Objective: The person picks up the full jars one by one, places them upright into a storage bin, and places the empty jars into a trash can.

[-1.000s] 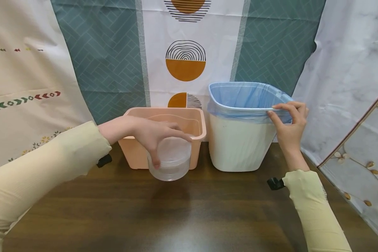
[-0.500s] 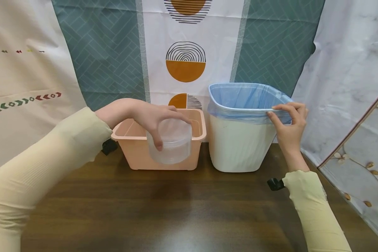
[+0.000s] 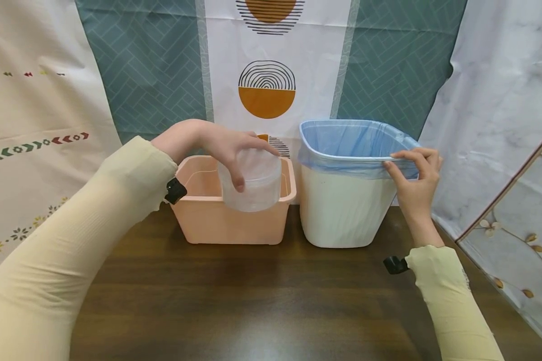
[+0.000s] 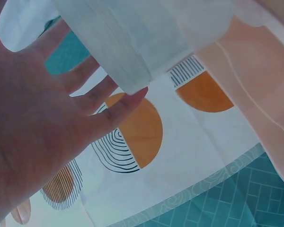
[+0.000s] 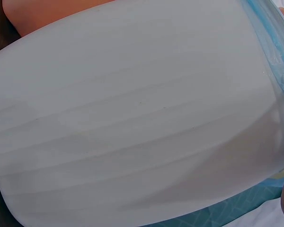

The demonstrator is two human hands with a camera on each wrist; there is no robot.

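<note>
In the head view my left hand (image 3: pixel 228 149) grips a round, clear plastic container (image 3: pixel 257 188) from above, thumb on its near side. The container is held in the air over the front rim of a peach plastic basin (image 3: pixel 228 220). Close up in the left wrist view, the fingers curl around the container's wall (image 4: pixel 104 38). On the right, my right hand (image 3: pixel 415 183) pinches the rim of a white trash can (image 3: pixel 339 205), where a blue trash bag (image 3: pixel 348 138) is folded over the edge. The trash can's side fills most of the right wrist view.
Basin and trash can stand side by side on a dark wooden table (image 3: pixel 253 301). A patterned cloth (image 3: pixel 158 65) hangs right behind them. A pale marbled cloth (image 3: pixel 492 115) bounds the right side.
My left hand has lifted the clear container up from in front of the basin to the level of its rim, slightly rightward. The right hand has stayed on the trash can's rim.
</note>
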